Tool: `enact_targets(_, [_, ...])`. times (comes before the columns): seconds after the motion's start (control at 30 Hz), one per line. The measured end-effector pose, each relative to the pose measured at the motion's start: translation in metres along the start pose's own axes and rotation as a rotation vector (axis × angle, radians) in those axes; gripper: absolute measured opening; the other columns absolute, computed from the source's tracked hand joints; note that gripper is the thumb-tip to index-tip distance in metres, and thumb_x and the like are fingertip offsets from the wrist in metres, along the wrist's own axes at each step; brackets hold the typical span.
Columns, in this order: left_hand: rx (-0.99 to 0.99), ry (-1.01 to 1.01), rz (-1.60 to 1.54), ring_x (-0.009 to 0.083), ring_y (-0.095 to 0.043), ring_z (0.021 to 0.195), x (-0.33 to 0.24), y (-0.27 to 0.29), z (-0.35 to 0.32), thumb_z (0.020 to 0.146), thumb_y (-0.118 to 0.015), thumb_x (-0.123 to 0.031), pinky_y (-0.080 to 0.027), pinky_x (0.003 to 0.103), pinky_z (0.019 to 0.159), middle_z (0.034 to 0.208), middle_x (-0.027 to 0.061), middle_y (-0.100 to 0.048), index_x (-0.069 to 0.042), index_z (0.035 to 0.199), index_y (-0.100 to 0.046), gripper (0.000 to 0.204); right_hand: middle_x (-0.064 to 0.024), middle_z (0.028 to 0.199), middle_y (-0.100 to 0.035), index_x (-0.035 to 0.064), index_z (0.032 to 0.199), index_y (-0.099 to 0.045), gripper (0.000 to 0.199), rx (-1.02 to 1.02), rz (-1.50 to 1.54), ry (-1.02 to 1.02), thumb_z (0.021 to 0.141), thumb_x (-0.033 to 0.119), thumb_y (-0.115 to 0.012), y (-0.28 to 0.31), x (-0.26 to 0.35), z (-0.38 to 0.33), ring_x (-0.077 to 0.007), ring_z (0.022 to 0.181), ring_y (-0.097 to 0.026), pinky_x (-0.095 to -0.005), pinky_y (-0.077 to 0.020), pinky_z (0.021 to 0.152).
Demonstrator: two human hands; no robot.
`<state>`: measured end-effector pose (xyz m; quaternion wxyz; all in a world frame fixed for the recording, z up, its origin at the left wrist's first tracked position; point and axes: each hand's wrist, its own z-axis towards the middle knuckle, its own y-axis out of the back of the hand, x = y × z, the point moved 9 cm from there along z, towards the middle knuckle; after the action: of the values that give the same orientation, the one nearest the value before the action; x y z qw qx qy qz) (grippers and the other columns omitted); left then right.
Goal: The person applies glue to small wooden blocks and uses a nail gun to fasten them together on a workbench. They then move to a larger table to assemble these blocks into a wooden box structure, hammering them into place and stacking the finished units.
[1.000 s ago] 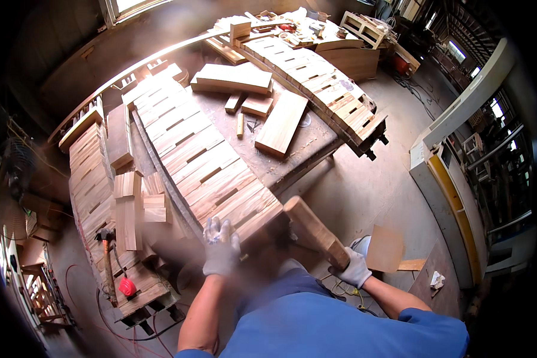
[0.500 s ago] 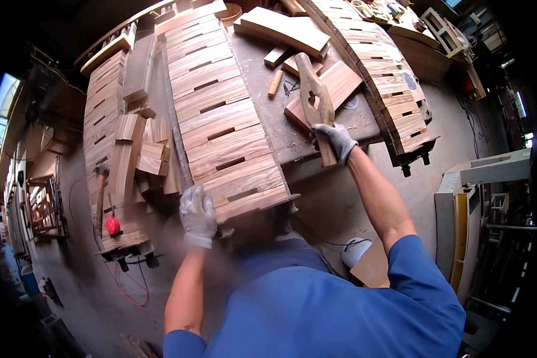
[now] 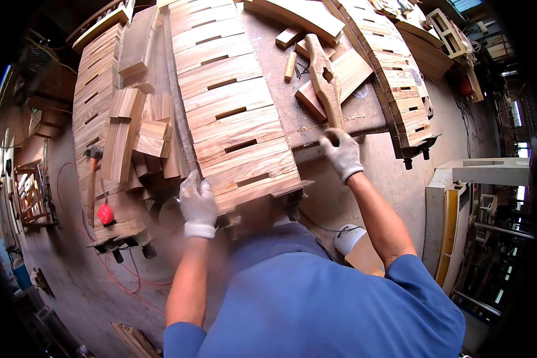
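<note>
A long, shaped wooden slat with a cut-out hole (image 3: 326, 80) lies across a loose board, its lower end toward me. My right hand (image 3: 343, 156), in a whitish work glove, is closed at that lower end with fingers curled; the hand hides the slat's tip. My left hand (image 3: 197, 206), gloved too, rests with fingers stretched at the near left corner of the middle row of slotted wooden blocks (image 3: 235, 128). It holds nothing that I can see.
Left of the middle row are stacked wood blocks (image 3: 122, 134), a hammer (image 3: 92, 185) and a red tape measure (image 3: 105, 213). Another slotted row (image 3: 403, 89) stands at the right. Boards, including a pale board (image 3: 353, 68), lie on the bench between. A white bucket (image 3: 347, 238) sits below.
My right hand has slid down the slat to its lower end, nearer to me. The slat has hardly shifted on the board. My left hand stays at the block row's corner.
</note>
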<state>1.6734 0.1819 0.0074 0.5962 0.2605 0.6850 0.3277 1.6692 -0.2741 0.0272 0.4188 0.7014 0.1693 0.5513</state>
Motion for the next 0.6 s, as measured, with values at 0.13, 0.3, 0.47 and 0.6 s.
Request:
enact_targets(0.13, [0.301, 0.116, 0.142, 0.0425, -0.07, 0.122, 0.012, 0.002, 0.005, 0.107, -0.058, -0.031, -0.053, 0.051, 0.107, 0.13, 0.024, -0.074, -0.004, 0.137, -0.071, 0.042, -0.0219, 0.109, -0.08, 0.0014, 0.115, -0.08, 0.05, 0.553, 0.062, -0.154, 0.103, 0.048, -0.067, -0.061, 0.017, -0.048, -0.0378, 0.105, -0.076, -0.045, -0.0572, 0.096])
enact_targets(0.3, [0.523, 0.112, 0.145, 0.0478, -0.07, 0.115, 0.009, -0.003, -0.011, 0.108, -0.052, -0.037, -0.054, 0.053, 0.103, 0.117, 0.0273, -0.075, -0.006, 0.118, -0.079, 0.042, -0.025, 0.109, -0.078, 0.0015, 0.117, -0.08, 0.059, 0.715, -0.041, -0.176, 0.105, 0.056, -0.059, -0.083, 0.036, -0.057, -0.0396, 0.106, -0.075, -0.0471, -0.0564, 0.097])
enact_targets(0.47, [0.478, 0.121, 0.12, 0.0475, -0.071, 0.112, 0.017, -0.008, -0.012, 0.107, -0.054, -0.036, -0.054, 0.053, 0.102, 0.115, 0.0269, -0.076, -0.006, 0.117, -0.08, 0.041, -0.0263, 0.107, -0.078, 0.0029, 0.116, -0.081, 0.052, 0.662, -0.068, -0.22, 0.104, 0.049, -0.061, -0.085, 0.045, -0.063, -0.0444, 0.106, -0.074, -0.0508, -0.0561, 0.098])
enact_targets(0.6, [0.382, 0.154, 0.113, 0.0459, -0.072, 0.111, -0.009, 0.014, -0.014, 0.106, -0.055, -0.036, -0.055, 0.052, 0.101, 0.116, 0.0257, -0.076, -0.006, 0.119, -0.08, 0.041, -0.0259, 0.103, -0.078, 0.0033, 0.112, -0.082, 0.048, 0.521, -0.125, -0.071, 0.103, 0.046, -0.063, -0.072, 0.046, -0.057, -0.0432, 0.102, -0.075, -0.0501, -0.0573, 0.095])
